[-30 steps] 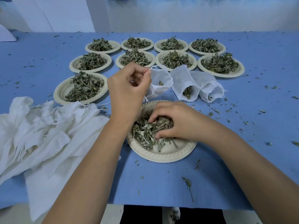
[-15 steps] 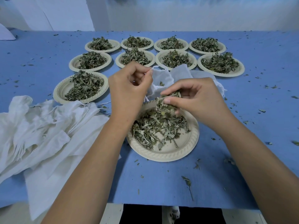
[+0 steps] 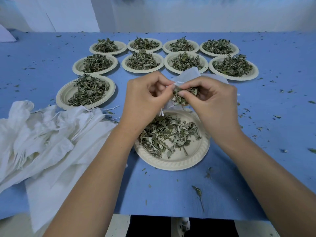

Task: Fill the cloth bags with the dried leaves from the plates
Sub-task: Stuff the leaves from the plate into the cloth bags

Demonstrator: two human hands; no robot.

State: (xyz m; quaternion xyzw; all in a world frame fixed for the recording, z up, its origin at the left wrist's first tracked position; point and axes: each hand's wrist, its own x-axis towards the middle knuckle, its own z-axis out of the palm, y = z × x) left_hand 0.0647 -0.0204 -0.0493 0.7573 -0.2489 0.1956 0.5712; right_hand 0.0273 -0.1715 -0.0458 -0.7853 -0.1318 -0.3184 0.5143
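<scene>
My right hand point(image 3: 211, 101), off the plate point(image 3: 172, 165) clutching leaves point(image 3: 184, 94), now meets the bag point(image 3: 189, 76) my left hand point(image 3: 145, 98) pinches open: filling proceeds

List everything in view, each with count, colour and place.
table: one, blue, under everything.
plates: ten, cream; nine in far rows, one near, below the hands.
leaves: green, a pile on every plate, scraps strewn over the table.
bag pile: white, near left, count unclear.
bag: one, white, between the hands, mostly hidden.
left hand: one, pinches the bag's rim.
right hand: one, holds leaves at the bag.
</scene>
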